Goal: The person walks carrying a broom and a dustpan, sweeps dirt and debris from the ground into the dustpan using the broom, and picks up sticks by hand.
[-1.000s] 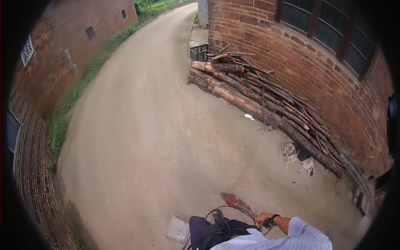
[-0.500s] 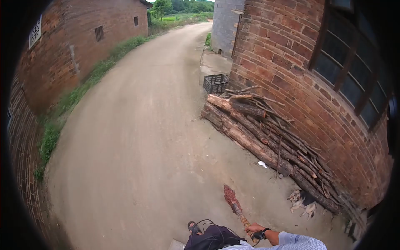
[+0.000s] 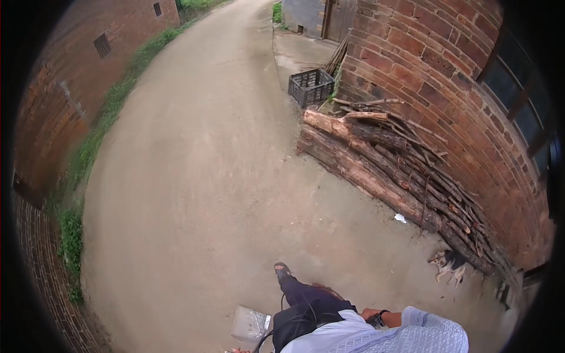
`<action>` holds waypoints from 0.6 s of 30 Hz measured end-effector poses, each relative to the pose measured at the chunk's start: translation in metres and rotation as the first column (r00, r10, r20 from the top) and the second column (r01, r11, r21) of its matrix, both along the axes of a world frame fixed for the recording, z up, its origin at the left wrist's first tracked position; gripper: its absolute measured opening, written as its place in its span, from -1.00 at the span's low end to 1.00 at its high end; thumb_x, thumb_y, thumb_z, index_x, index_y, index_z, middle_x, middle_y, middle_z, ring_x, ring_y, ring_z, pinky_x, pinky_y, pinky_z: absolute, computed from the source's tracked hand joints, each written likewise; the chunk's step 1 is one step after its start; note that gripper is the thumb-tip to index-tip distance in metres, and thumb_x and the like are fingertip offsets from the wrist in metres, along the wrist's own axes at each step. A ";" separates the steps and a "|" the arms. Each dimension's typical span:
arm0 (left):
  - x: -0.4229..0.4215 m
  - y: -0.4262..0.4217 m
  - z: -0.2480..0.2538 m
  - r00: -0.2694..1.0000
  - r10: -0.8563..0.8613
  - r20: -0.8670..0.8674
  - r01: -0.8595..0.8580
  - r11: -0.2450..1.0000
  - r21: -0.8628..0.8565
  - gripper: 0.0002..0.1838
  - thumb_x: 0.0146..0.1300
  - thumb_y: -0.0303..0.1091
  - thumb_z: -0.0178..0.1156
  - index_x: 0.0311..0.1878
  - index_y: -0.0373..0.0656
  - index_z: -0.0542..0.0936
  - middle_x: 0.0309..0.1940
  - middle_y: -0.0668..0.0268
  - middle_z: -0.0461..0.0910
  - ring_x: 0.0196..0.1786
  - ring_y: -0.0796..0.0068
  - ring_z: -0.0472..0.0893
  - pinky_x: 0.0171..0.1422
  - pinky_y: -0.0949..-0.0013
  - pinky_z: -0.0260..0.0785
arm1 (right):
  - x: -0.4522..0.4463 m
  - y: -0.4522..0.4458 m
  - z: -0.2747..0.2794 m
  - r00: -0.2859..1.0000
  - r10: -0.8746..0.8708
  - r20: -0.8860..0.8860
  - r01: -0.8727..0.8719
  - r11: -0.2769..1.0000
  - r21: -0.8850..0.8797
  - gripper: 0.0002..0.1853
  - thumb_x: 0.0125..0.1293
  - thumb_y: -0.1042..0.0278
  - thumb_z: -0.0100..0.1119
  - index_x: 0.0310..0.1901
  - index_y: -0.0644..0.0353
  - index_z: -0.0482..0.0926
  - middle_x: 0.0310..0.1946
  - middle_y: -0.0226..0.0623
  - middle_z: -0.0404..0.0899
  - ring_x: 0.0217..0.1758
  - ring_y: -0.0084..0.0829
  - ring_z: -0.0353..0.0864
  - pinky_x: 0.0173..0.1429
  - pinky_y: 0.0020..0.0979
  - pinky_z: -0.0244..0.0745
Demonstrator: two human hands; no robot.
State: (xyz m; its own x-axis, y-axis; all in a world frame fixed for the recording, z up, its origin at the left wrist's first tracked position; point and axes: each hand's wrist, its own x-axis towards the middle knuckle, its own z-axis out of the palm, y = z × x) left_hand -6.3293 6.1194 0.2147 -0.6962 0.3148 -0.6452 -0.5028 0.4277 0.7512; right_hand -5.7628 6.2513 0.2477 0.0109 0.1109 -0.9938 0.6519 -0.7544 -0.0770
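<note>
My right hand is beside my right hip, a dark watch on its wrist. Its fingers are closed round the broom's handle, which my body and shirt mostly hide. Reddish-brown broom bristles show just behind my trouser leg. At the bottom edge, only a few curled fingers of my left hand come into sight. Close above them is a pale, see-through dustpan, hanging at my left side; where the fingers grip it is cut off. A black cord loops over my dark trousers.
A stack of logs and branches lies along the brick wall on the right. A dog rests beside it, near a white scrap. A black crate stands beyond. The concrete road curves ahead, weeds along its left edge.
My right hand has drawn back to my hip, and the broom has swung mostly behind my leg. My view tilts lower. More of the dustpan and a few left fingers have appeared.
</note>
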 end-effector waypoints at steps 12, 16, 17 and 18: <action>-0.113 0.411 -0.008 0.996 0.091 0.018 -0.092 0.973 0.213 -0.62 0.51 -0.06 0.18 -0.13 -0.25 0.47 -0.63 0.52 0.14 -0.57 0.64 0.19 -0.47 0.45 0.15 | -0.096 0.442 0.046 0.994 -0.004 0.112 -0.044 0.905 0.422 -0.78 0.10 0.31 0.38 -0.47 0.28 0.59 -0.60 -0.22 0.64 -0.56 -0.38 0.65 -0.49 -0.29 0.53; -0.172 0.535 -0.039 0.998 -0.006 0.059 -0.006 0.978 0.210 -0.61 0.51 -0.04 0.16 -0.10 -0.25 0.45 -0.64 0.51 0.16 -0.59 0.64 0.20 -0.49 0.45 0.15 | -0.143 0.558 0.045 0.975 -0.201 0.099 0.161 0.937 0.311 -0.79 0.14 0.34 0.39 -0.47 0.27 0.57 -0.62 -0.30 0.61 -0.60 -0.42 0.61 -0.52 -0.29 0.50; -0.187 0.565 -0.055 1.000 0.009 0.003 -0.009 0.986 0.166 -0.60 0.52 -0.02 0.15 -0.10 -0.25 0.45 -0.66 0.51 0.15 -0.61 0.64 0.20 -0.52 0.45 0.15 | -0.154 0.584 0.055 0.952 -0.302 0.040 0.285 0.929 0.237 -0.79 0.15 0.34 0.39 -0.49 0.26 0.57 -0.61 -0.32 0.61 -0.60 -0.44 0.60 -0.52 -0.31 0.49; -0.190 0.609 -0.034 0.998 0.002 0.062 -0.007 0.997 0.076 -0.59 0.51 0.00 0.14 -0.12 -0.25 0.46 -0.68 0.51 0.14 -0.62 0.64 0.20 -0.53 0.45 0.16 | -0.169 0.611 0.060 0.908 -0.418 -0.025 0.416 0.894 0.168 -0.78 0.16 0.34 0.39 -0.50 0.25 0.57 -0.61 -0.34 0.61 -0.60 -0.45 0.60 -0.52 -0.32 0.49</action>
